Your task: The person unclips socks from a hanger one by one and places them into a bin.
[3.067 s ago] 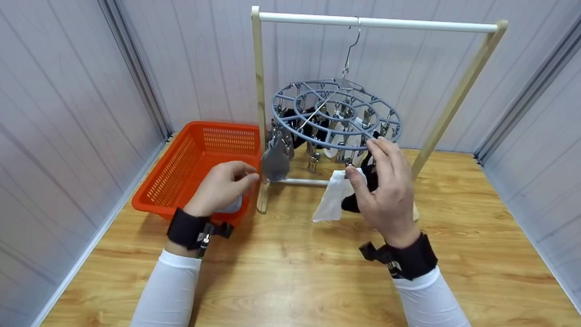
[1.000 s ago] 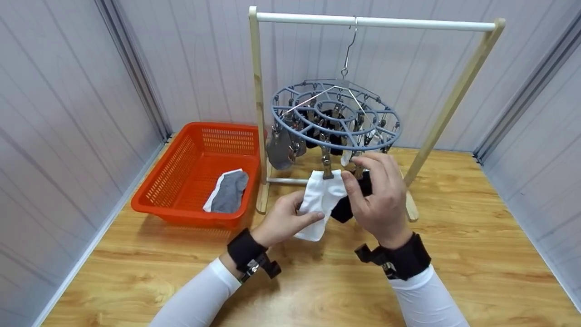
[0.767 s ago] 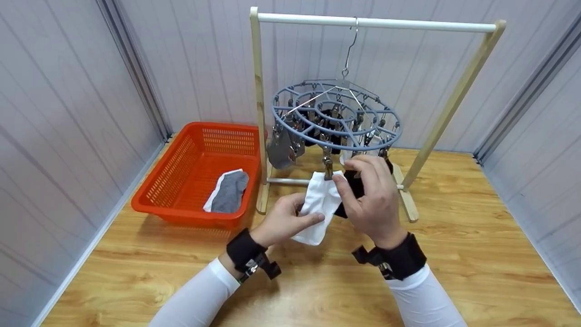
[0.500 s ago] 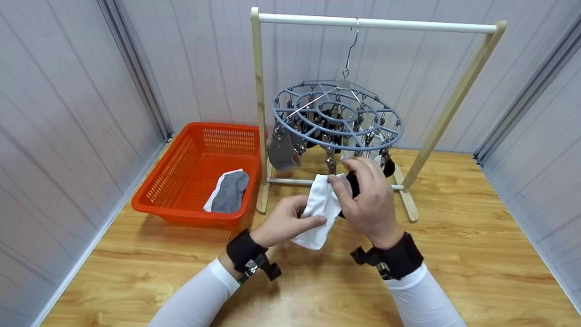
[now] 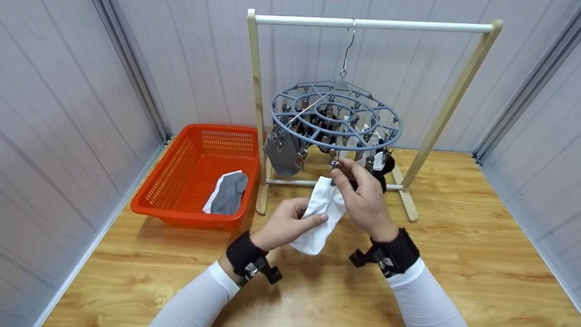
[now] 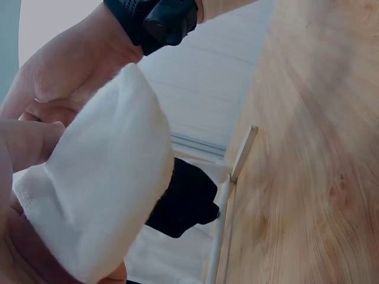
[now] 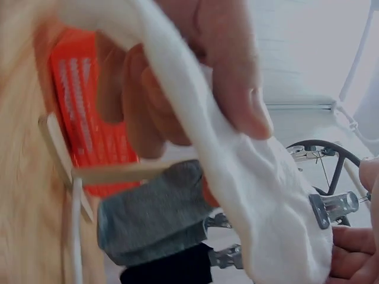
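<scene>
White sock [image 5: 323,204] hangs from the metal clip [image 7: 334,207] under the round hanger [image 5: 349,149]; left hand [image 5: 286,222] pinches it between thumb and fingers; right hand [image 5: 365,200] sits half-curled at the clip, pinch not determinable

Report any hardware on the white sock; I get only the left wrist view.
Observer: The right wrist view shows a clip set on the white sock, near one edge.
Operator: Name what that clip hangs from.
Observer: A round grey-blue hanger, seen in the head view.
Operator: Now list any laundry lying apart from it.
Observer: In the head view, a grey sock and some white cloth lie in the orange basket.
</scene>
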`<state>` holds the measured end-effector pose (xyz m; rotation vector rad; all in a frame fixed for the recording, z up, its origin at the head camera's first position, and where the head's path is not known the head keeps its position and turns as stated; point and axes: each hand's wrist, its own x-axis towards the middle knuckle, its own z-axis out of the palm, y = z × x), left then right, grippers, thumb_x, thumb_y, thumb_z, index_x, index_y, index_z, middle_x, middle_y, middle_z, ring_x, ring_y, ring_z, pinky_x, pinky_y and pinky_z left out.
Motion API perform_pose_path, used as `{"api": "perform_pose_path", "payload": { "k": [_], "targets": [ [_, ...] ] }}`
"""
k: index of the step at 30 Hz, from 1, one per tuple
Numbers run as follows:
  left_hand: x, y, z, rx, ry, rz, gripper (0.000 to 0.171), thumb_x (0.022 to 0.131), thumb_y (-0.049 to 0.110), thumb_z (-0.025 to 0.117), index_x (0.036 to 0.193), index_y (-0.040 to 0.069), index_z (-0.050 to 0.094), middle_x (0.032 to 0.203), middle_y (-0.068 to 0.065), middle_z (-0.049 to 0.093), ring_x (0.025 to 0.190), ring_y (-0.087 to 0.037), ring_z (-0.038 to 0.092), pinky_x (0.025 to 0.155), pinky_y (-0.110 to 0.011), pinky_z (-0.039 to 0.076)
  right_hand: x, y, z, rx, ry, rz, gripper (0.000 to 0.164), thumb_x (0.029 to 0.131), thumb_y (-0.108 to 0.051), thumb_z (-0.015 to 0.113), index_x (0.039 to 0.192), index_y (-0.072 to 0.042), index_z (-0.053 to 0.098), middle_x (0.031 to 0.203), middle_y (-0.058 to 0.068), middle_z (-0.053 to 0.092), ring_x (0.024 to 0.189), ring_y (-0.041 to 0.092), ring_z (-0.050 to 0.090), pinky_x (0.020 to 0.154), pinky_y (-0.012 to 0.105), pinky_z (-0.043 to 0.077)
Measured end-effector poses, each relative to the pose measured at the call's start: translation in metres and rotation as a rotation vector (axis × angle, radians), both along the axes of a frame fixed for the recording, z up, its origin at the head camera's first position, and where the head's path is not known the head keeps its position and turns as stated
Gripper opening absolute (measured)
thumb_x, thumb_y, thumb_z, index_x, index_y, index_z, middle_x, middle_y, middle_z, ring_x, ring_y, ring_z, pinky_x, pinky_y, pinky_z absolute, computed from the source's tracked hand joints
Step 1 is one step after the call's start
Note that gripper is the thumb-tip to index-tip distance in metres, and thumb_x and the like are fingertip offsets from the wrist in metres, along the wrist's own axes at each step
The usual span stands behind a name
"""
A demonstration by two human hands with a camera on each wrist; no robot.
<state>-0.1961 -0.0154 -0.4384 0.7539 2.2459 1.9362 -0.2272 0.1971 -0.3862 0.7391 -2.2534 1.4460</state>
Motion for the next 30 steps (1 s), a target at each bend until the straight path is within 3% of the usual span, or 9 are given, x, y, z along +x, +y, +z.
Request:
{"api": "perform_pose_path", "payload": {
  "k": [6, 13, 18, 30],
  "targets": [
    [0.0004, 0.004, 0.0006, 0.009, -0.01, -0.024, 0.024, 0.106, 0.015, 0.076, 0.118, -0.006, 0.077, 0.099, -0.011, 0.081, 0.08, -0.012, 0.074, 0.069, -0.029, 0.062, -0.0008, -0.0008, 0.0024, -0.162, -0.188, 0.084, 0.036, 0.117, -0.021, 0.06, 0.145, 0.001, 0.066, 0.121, 0.011, 0.079, 0.115, 0.024, 0.073, 0.099, 0.03, 0.057],
    [0.0013, 0.0045, 0.0003, 0.032, -0.028, -0.024, 0.023, 0.107, 0.016, 0.075, 0.114, -0.006, 0.078, 0.094, -0.01, 0.081, 0.075, -0.011, 0.074, 0.066, -0.027, 0.061, 0.0008, -0.0023, 0.0031, -0.336, -0.26, 0.137, 0.03, 0.117, -0.013, 0.058, 0.135, 0.007, 0.07, 0.11, 0.016, 0.078, 0.104, 0.027, 0.075, 0.095, 0.034, 0.061],
    [0.0013, 0.0022, 0.0, 0.037, -0.039, -0.011, 0.022, 0.107, 0.016, 0.075, 0.115, -0.005, 0.079, 0.092, -0.005, 0.079, 0.073, -0.011, 0.073, 0.064, -0.026, 0.061, 0.0015, -0.0033, 0.0043, -0.399, -0.254, 0.134, 0.025, 0.114, -0.008, 0.063, 0.129, 0.008, 0.072, 0.109, 0.017, 0.079, 0.105, 0.026, 0.076, 0.095, 0.035, 0.061],
    [0.0013, -0.0039, 0.0041, -0.012, 0.01, 0.015, 0.02, 0.105, 0.017, 0.079, 0.103, -0.003, 0.08, 0.084, 0.001, 0.076, 0.068, -0.008, 0.068, 0.06, -0.024, 0.056, -0.0009, 0.0006, 0.0025, -0.391, -0.177, 0.085, 0.02, 0.108, -0.011, 0.074, 0.12, 0.004, 0.082, 0.107, 0.026, 0.08, 0.1, 0.03, 0.079, 0.085, 0.032, 0.064]
  ]
}}
